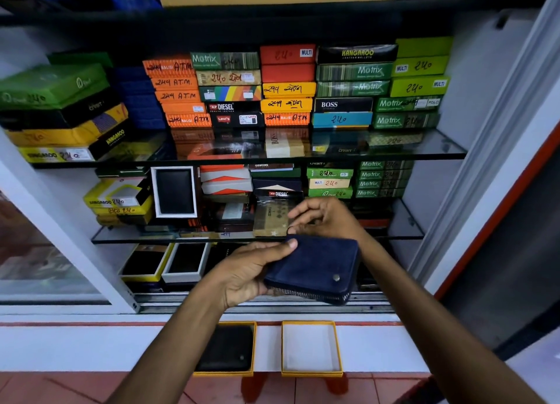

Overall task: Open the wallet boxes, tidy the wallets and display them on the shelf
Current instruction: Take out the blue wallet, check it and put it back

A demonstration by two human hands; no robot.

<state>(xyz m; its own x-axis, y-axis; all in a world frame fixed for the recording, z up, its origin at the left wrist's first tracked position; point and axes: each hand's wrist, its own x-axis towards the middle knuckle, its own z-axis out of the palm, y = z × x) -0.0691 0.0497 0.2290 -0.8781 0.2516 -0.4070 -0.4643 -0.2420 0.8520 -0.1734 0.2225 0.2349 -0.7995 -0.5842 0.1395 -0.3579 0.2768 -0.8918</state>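
Observation:
My left hand [251,270] holds a dark blue zip wallet [315,267] by its left edge, in front of the lowest shelf. My right hand [325,217] pinches at the wallet's top back corner, where the zip pull seems to be. On the white ledge below stand two yellow-rimmed box halves: the left one [225,347] holds a black wallet, the right one [310,347] is bare white inside. Several open boxes with dark wallets show on the shelves, one upright [174,191] on the middle shelf and two [165,262] on the lowest.
Glass shelves [394,153] carry stacks of closed coloured wallet boxes. A sliding glass door [45,252] stands at the left, its metal track [242,303] along the cabinet front. The white frame [500,131] rises at the right. Red floor tiles lie below.

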